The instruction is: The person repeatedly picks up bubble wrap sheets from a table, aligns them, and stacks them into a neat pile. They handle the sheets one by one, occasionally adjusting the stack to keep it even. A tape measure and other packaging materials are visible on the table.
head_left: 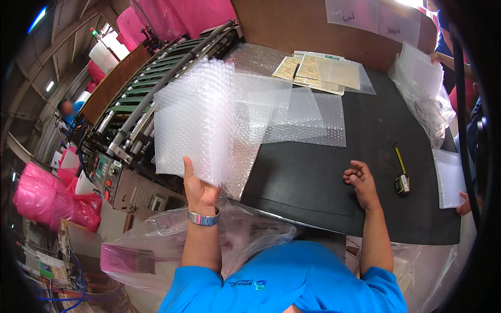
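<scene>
My left hand (201,194), a metal watch on its wrist, grips the lower edge of a stack of bubble wrap sheets (190,122). The stack stands raised at the table's left side, thumb on the near face and the other fingers hidden behind it. Above the black table top (308,177), my right hand (364,187) is empty, its fingers loosely bent and apart. Flat bubble wrap pieces (329,117) overlap on the table beyond and between my hands. To the right of my right hand lies a tape measure (402,184) with some yellow blade drawn out.
Printed sheets (326,73) lie at the table's back, before a brown board (292,26). A roller machine (156,78) with a control box (107,175) stands left. At the right edge, another person's hands touch clear plastic bags (422,88) and a bubble wrap stack (450,179).
</scene>
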### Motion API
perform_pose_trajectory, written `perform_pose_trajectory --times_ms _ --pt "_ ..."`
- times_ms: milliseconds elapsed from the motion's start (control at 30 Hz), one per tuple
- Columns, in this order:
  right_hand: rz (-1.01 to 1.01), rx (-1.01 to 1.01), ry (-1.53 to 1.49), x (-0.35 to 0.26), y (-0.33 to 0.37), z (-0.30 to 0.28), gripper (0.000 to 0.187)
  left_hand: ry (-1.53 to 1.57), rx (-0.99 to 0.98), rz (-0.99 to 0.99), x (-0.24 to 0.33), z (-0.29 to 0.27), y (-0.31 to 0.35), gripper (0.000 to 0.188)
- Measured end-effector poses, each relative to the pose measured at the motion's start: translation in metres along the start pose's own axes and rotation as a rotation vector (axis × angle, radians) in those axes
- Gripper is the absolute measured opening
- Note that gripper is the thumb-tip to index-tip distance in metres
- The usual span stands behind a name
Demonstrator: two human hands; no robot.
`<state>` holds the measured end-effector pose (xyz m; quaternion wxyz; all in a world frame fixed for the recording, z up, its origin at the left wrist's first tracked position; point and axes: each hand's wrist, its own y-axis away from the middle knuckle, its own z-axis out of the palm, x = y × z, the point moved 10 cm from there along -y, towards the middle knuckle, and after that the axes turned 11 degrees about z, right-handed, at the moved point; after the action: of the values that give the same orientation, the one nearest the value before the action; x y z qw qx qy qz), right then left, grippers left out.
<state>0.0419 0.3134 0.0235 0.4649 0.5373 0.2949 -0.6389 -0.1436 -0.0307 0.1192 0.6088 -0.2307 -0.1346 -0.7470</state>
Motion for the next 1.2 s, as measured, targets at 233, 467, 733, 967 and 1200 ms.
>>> perform_pose_trajectory --times_ms 233,467,733,967,1200 --pt "0.024 -0.012 -0.001 0.0 0.001 0.001 0.047 0.004 0.101 0.06 0.013 0.01 -0.005 0.052" --pt "0.03 -0.016 0.029 0.0 0.002 0.002 0.049 0.032 0.107 0.063 0.007 0.018 -0.009 0.051" --pt "0.037 -0.015 0.051 -0.001 0.001 0.003 0.048 -0.656 0.051 0.733 0.023 0.0 0.017 0.05" --pt "-0.074 -0.093 0.182 -0.056 0.002 0.043 0.062 -1.226 -0.153 0.892 0.011 -0.005 0.052 0.028" --pt "-0.364 -0.171 0.393 -0.151 -0.007 0.108 0.073 -1.462 -0.343 0.81 -0.009 -0.017 0.059 0.028"
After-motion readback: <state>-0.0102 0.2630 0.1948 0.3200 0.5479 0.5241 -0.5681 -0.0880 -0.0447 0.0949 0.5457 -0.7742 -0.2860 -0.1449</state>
